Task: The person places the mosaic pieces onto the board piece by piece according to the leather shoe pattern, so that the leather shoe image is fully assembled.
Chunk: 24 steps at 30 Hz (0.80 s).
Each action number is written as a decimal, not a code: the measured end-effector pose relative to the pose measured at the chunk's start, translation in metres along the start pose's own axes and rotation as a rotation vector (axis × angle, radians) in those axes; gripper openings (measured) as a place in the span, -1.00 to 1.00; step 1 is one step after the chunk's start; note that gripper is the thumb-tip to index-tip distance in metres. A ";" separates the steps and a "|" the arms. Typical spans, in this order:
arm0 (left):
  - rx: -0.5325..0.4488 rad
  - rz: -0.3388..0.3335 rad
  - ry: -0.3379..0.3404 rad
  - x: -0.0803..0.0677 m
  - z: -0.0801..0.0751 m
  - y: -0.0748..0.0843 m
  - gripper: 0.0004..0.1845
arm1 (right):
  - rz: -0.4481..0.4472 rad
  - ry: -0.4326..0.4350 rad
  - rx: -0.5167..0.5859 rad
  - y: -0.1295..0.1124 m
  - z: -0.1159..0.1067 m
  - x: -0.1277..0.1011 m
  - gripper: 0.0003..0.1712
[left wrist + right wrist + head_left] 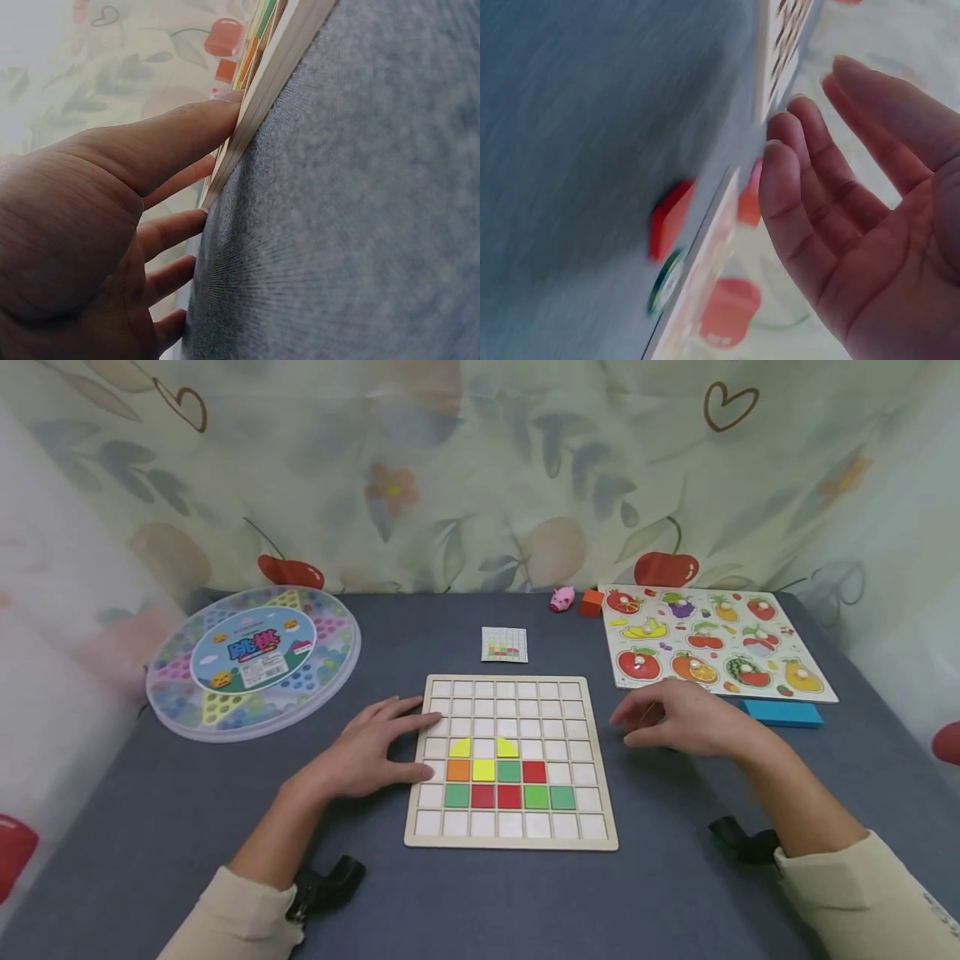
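A wooden grid board (577,752) lies in the middle of the dark table (187,810). Coloured tiles (508,772) in yellow, orange, green and red fill part of its lower middle rows. My left hand (375,752) lies flat on the table at the board's left edge, its straight fingers (187,124) touching the rim (266,75). My right hand (663,722) hovers just right of the board, with its fingers relaxed. In the right wrist view its palm (870,217) is bare and holds nothing.
A small pattern card (504,644) lies behind the board. At the back right are a fruit peg puzzle (712,639), a pink pig (562,599) and an orange block (591,602). A blue block (783,712) lies beside my right hand. A round game box (251,660) sits left.
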<state>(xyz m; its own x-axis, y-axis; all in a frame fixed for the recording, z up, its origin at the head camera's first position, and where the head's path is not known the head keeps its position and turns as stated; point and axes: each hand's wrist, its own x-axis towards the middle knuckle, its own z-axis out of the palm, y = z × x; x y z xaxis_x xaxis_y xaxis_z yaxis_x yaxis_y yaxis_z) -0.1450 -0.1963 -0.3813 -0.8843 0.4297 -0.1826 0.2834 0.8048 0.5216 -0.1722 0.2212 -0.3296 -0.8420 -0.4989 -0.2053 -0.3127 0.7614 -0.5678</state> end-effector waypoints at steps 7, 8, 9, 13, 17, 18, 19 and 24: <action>-0.001 0.002 0.001 0.000 0.000 0.000 -0.18 | 0.090 0.026 -0.050 0.030 -0.007 -0.012 -0.66; -0.001 0.001 0.001 0.000 0.000 0.000 -0.18 | 0.100 0.026 -0.061 0.033 -0.007 -0.012 -0.65; -0.002 -0.001 0.000 0.000 0.000 0.000 -0.18 | 0.110 0.021 -0.066 0.037 -0.007 -0.013 -0.66; -0.001 0.000 -0.003 0.000 0.001 0.000 -0.18 | 0.141 0.008 -0.098 0.045 -0.005 -0.014 -0.70; -0.003 0.000 -0.003 0.000 0.001 0.000 -0.18 | 0.142 0.017 -0.133 0.046 -0.002 -0.014 -0.74; -0.003 0.001 -0.002 0.001 0.001 0.000 -0.18 | 0.143 0.019 -0.136 0.045 -0.002 -0.014 -0.75; -0.003 -0.002 -0.002 0.001 0.001 -0.001 -0.18 | 0.144 0.020 -0.138 0.045 -0.002 -0.014 -0.75; -0.003 -0.003 -0.004 0.000 0.000 0.000 -0.18 | 0.150 0.023 -0.101 0.040 -0.003 -0.013 -0.82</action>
<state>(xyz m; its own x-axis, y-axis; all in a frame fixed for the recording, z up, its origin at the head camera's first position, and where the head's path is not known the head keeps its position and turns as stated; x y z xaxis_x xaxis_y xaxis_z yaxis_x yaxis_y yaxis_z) -0.1453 -0.1962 -0.3818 -0.8839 0.4285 -0.1874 0.2791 0.8049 0.5237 -0.1750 0.2595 -0.3472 -0.8921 -0.3681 -0.2622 -0.2250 0.8649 -0.4488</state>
